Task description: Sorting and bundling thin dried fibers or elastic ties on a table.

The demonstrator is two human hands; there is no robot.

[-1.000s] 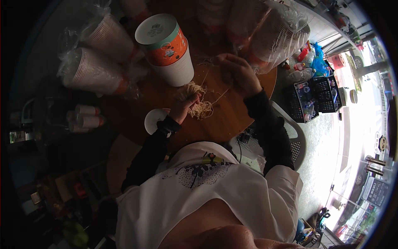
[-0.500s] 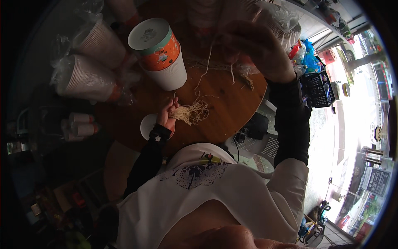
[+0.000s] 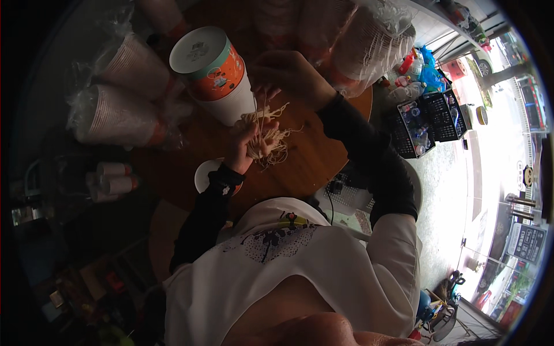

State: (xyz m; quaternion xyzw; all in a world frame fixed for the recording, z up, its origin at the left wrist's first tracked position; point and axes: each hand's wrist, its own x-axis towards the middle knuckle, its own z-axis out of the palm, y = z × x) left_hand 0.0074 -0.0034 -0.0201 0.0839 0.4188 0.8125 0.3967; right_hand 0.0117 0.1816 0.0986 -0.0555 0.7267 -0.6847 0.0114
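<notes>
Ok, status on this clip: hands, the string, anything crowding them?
Left hand gripping pale string bundle. Right hand above, pinching strands drawn up from it. Tall orange-and-white cup stack close beside the bundle; bagged cup sleeves further left on the round wooden table.

tangled pale string bundle (image 3: 266,136), on wooden table

- L hand (image 3: 245,151) grips bundle of pale strings (image 3: 270,138) on round wooden table (image 3: 311,164).
- R hand (image 3: 288,75) above it, fingers pinching strands w/ tips pointing down; looks like a few strands run between both hands.
- Big cup stack (image 3: 216,72), orange band, white lid, just left of the hands.
- Bagged cup stacks (image 3: 115,112) further left.
- Small white lid (image 3: 205,176) by L wrist.
</notes>
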